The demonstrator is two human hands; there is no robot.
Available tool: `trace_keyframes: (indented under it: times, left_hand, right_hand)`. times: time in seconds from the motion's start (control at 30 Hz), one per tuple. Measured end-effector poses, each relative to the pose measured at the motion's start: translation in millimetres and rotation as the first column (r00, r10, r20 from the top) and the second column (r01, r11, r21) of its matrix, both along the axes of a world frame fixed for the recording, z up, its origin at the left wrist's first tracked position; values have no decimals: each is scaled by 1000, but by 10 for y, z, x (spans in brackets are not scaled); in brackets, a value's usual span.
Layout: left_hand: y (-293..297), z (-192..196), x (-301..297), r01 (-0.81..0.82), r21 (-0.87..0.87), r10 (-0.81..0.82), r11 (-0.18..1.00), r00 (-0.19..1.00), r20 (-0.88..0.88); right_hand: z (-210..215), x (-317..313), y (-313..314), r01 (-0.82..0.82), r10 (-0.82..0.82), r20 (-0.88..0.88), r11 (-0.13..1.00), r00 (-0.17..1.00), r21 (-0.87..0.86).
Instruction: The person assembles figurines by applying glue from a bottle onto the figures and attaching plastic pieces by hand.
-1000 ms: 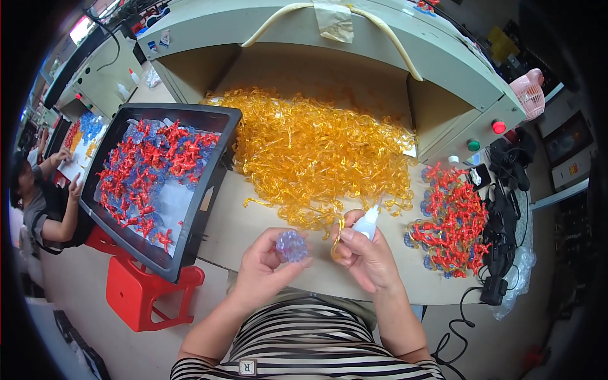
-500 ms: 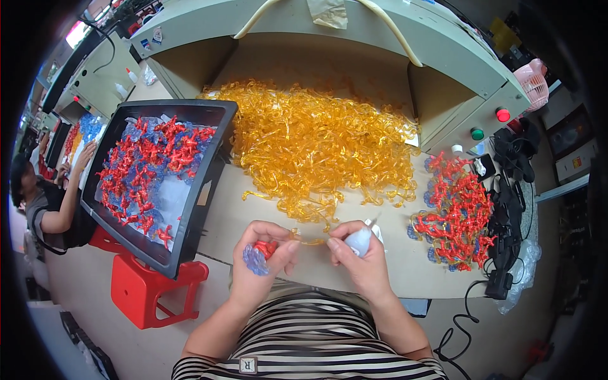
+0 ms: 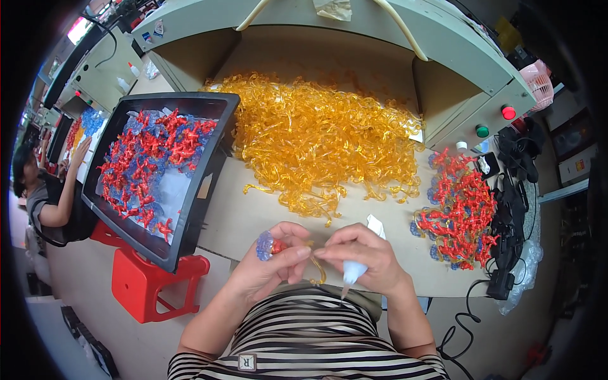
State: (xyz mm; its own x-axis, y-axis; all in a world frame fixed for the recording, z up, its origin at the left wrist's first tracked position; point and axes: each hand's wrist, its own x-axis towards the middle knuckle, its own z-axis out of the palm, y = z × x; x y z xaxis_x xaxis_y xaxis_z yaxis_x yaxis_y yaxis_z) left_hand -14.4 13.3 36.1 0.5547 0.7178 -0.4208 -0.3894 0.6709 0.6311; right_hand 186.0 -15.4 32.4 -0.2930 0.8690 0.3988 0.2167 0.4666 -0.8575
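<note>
My left hand [image 3: 269,263] is closed round a small plastic figure [image 3: 266,246], red with a clear blue, frilled base. Between my hands hangs a curved, clear amber plastic piece [image 3: 320,272], its upper end by my left thumb and right fingertips. Which hand grips it is hard to see. My right hand [image 3: 367,256] is closed and carries a small pale squeeze bottle [image 3: 354,272], its thin nozzle tilted down toward my lap. Beyond my hands lies a big heap of similar amber pieces [image 3: 323,145].
A black tray [image 3: 180,244] of red-and-blue figures stands at left, above a red stool [image 3: 136,285]. More figures with amber parts [image 3: 459,212] are piled at right, beside black cables [image 3: 506,221]. White paper [image 3: 375,225] lies behind my right hand. Another person [image 3: 50,196] sits far left.
The amber piece went from lying level between my fingertips to hanging down. My right hand turned over, swinging the bottle's nozzle from up to down. The figure tilted in my left hand.
</note>
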Motion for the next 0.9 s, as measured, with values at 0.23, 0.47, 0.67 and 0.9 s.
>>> trace_keyframes:
  times: [0.23,0.47,0.67,0.9]
  left_hand:
    - [35,-26,-27,215,-113,-208,970,975,75]
    - [18,-4,-64,167,-119,-165,979,986,25]
    - [-14,-52,-108,201,-8,-201,980,977,-75]
    - [-108,-172,-127,201,358,-63,912,930,-363]
  right_hand:
    - [-83,-53,-19,-92,82,83,988,993,125]
    - [-222,-11,-39,64,-62,-108,998,992,18]
    - [-189,-123,-128,92,-372,-379,806,847,-584]
    - [-139,-73,-127,36,-293,-392,837,872,-546]
